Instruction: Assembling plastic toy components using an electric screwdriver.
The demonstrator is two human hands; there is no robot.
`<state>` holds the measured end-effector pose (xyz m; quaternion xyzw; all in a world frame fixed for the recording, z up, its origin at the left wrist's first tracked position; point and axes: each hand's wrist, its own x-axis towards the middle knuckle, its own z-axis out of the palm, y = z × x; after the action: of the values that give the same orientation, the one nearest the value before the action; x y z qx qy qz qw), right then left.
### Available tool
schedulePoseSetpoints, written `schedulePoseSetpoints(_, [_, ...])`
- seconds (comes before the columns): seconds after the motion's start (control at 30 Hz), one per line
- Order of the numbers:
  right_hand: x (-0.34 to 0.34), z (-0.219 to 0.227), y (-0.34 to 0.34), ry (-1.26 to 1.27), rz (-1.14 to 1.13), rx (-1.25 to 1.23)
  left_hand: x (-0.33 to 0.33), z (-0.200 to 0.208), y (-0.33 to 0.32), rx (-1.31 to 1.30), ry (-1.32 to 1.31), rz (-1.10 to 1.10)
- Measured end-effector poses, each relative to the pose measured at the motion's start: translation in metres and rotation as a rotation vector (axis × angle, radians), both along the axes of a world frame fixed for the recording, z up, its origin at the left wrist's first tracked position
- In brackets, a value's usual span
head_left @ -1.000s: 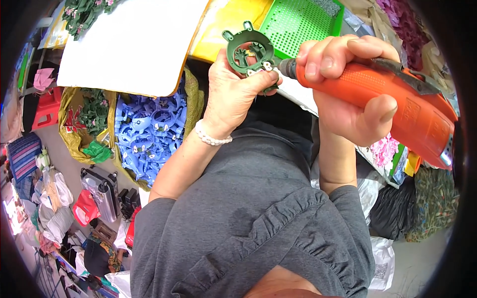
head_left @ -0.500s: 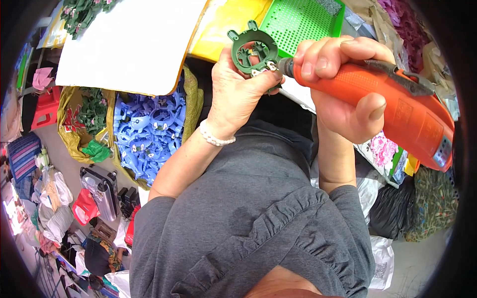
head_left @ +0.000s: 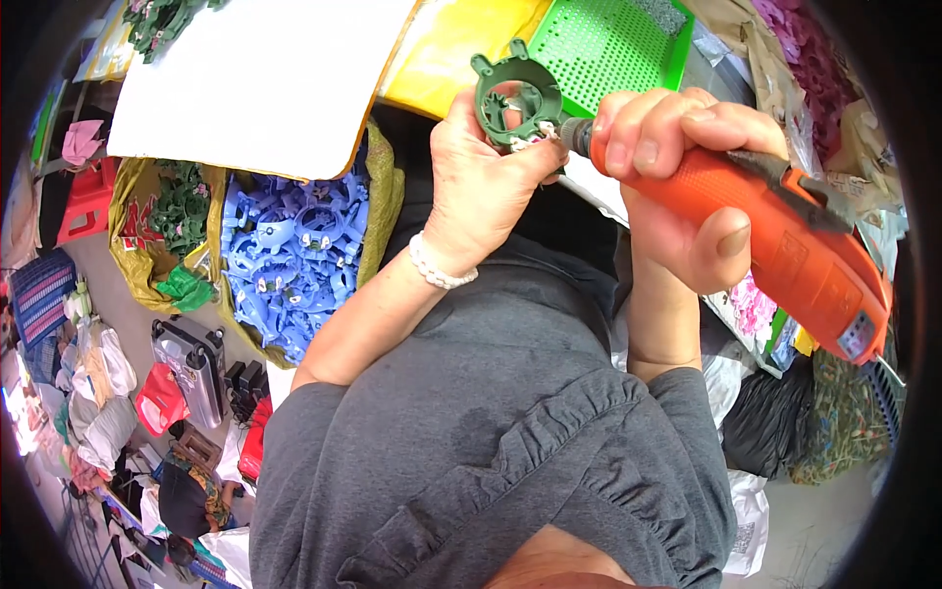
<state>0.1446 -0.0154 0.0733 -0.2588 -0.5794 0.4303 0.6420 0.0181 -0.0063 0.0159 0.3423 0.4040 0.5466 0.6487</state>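
My left hand (head_left: 476,191), with a white beaded bracelet at the wrist, holds a dark green plastic ring-shaped part (head_left: 551,90) with two tabs on its upper edge. My thumb presses near its lower edge, beside a small whitish-pink piece (head_left: 546,132). Wrapped in my right hand (head_left: 665,231) is an orange electric screwdriver (head_left: 785,255), its black lever under my fingers. Its dark nose points left and sits right against the part's lower right side. Whether the bit touches a screw there is hidden.
A white board (head_left: 255,88) lies at the upper left, and a green perforated tray (head_left: 599,59) holds small metal pieces in its far corner. Blue plastic parts (head_left: 294,240) fill a sack at the left, beside a yellow sack (head_left: 132,260) with green parts. A dark cord (head_left: 881,398) trails from the screwdriver.
Both hands have shifted slightly right and down in the picture, with the green part and the screwdriver. The part has tilted a little. Both grips are kept.
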Motion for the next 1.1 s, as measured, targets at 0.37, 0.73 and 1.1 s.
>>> schedulePoseSetpoints(0.37, [0.037, 0.013, 0.017, 0.055, 0.271, 0.115, -0.015, -0.018, 0.002, -0.046, -0.228, -0.138])
schedulePoseSetpoints(0.73, [0.030, -0.003, 0.020, -0.008, -0.150, -0.155, -0.027, -0.013, 0.004, -0.123, -0.403, -0.221])
schedulePoseSetpoints(1.1, [0.028, -0.003, 0.023, -0.089, -0.001, -0.198, -0.031, 0.005, 0.013, -0.098, -0.715, -0.381])
